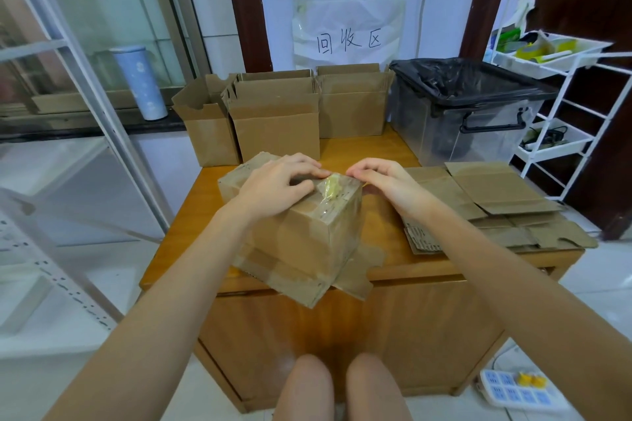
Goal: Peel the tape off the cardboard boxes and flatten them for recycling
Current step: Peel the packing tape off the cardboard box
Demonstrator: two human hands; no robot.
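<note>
A taped cardboard box point(301, 236) sits tilted on the wooden table point(393, 256), near its front edge. My left hand point(277, 184) lies on the box's top with fingers curled, holding it down. A crumpled strip of clear yellowish tape point(330, 188) stands up from the top between my hands. My right hand point(386, 181) has its fingers curled at the box's far right top edge, beside the tape; whether it pinches the tape I cannot tell. Flattened cardboard point(492, 202) is stacked on the table's right side.
Three open-topped cardboard boxes point(277, 120) stand at the table's back. A clear bin with a black bag point(468, 113) sits at the back right. A white wire rack point(561, 106) stands to the right, a power strip point(513, 390) lies on the floor.
</note>
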